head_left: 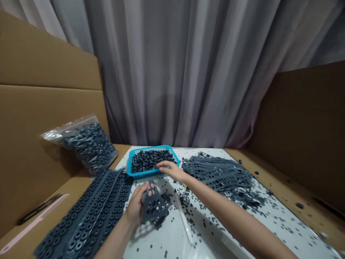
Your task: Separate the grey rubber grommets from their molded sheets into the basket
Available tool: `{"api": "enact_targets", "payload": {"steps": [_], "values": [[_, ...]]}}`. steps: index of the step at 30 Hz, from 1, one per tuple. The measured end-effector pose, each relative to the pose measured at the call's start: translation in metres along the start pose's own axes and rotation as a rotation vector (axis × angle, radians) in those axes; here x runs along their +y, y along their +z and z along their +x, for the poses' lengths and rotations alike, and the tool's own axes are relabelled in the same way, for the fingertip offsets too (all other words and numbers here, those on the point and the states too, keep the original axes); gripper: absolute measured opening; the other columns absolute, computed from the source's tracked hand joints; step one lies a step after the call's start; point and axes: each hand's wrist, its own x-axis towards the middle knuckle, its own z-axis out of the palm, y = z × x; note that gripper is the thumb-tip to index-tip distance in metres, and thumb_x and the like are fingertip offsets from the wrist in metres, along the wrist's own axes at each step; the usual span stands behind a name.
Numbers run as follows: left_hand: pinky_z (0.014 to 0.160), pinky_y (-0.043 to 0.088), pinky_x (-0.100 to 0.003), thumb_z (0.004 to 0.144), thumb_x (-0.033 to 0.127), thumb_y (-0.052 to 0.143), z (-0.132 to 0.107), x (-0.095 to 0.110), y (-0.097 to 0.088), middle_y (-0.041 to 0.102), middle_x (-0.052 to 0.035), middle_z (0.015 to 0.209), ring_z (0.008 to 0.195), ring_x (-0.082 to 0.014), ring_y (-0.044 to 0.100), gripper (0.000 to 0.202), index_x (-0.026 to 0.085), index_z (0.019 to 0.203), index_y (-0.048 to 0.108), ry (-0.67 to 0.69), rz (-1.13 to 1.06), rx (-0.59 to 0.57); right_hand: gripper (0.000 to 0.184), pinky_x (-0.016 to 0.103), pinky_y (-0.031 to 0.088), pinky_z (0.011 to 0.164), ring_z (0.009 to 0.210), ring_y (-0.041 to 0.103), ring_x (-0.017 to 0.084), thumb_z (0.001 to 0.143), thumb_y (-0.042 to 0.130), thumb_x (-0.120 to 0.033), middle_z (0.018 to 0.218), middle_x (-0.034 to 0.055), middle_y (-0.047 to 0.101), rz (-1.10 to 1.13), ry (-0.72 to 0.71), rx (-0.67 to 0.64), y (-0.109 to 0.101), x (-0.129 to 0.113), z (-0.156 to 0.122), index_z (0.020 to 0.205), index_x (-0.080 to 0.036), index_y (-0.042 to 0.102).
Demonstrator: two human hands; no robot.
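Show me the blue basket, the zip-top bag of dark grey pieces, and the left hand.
Blue plastic basket (172, 154): head view, on its right rim.
Zip-top plastic bag (90, 147): head view, on the bag's middle, over the dark grey pieces inside.
Left hand (137, 207): head view, on the middle of the hand.

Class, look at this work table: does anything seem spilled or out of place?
Yes: loose dark grey rubber washers lie scattered across the white tabletop, outside the blue plastic basket, looking spilled.
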Motion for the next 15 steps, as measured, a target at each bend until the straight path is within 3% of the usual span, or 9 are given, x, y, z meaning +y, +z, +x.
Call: {"api": "enact_targets", "payload": {"steps": [3,7,9,12,15], "values": [[0.055,0.043,-0.022,0.058,0.044,0.074,-0.001,0.031,0.041,0.061,-0.0002,0.055,0.052,-0.0111,0.053,0.032,0.013,0.056,0.064,0.03,0.068,-0.193,0.024,0.032,0.045,0.078,0.088,0.058,0.019,0.079,0.053,-0.031,0.096,0.0042,0.065,0.11,0.053,0.043,0.0,0.003,-0.073,0.097,-0.018,0.063],[0.052,0.037,-0.02,0.068,0.041,0.066,0.01,0.061,0.145,0.052,0.0024,0.05,0.049,-0.0084,0.047,0.033,0.014,0.05,0.055,0.223,0.184,-0.535,0.024,0.026,0.043,0.063,0.065,0.053,0.014,0.077,0.056,-0.041,0.067,-0.0007,0.054,0.652,0.205,0.28,-0.005,-0.005,-0.141,0.074,-0.018,0.056],[0.047,0.032,-0.02,0.072,0.038,0.062,0.02,0.062,0.203,0.043,0.0055,0.044,0.042,-0.0065,0.038,0.032,0.015,0.051,0.051,0.233,0.259,-0.634,0.026,0.026,0.042,0.064,0.066,0.054,0.013,0.076,0.058,-0.044,0.069,-0.0002,0.053,0.863,0.249,0.316,-0.014,-0.014,-0.165,0.074,-0.018,0.055],[0.049,0.033,-0.02,0.079,0.027,0.055,0.038,0.049,0.28,0.035,0.0073,0.038,0.04,-0.0061,0.036,0.035,0.016,0.047,0.045,0.226,0.333,-0.708,0.025,0.027,0.042,0.069,0.074,0.055,0.015,0.073,0.063,-0.042,0.079,0.0026,0.057,0.921,0.283,0.365,-0.031,-0.02,-0.199,0.078,-0.018,0.058],[0.052,0.037,-0.02,0.083,0.025,0.051,0.052,0.035,0.331,0.036,0.0065,0.04,0.042,-0.0058,0.041,0.039,0.016,0.046,0.041,0.233,0.43,-0.768,0.026,0.03,0.041,0.069,0.074,0.054,0.018,0.073,0.062,-0.045,0.078,0.0039,0.057,0.816,0.283,0.494,-0.041,-0.011,-0.243,0.075,-0.019,0.058]]}}
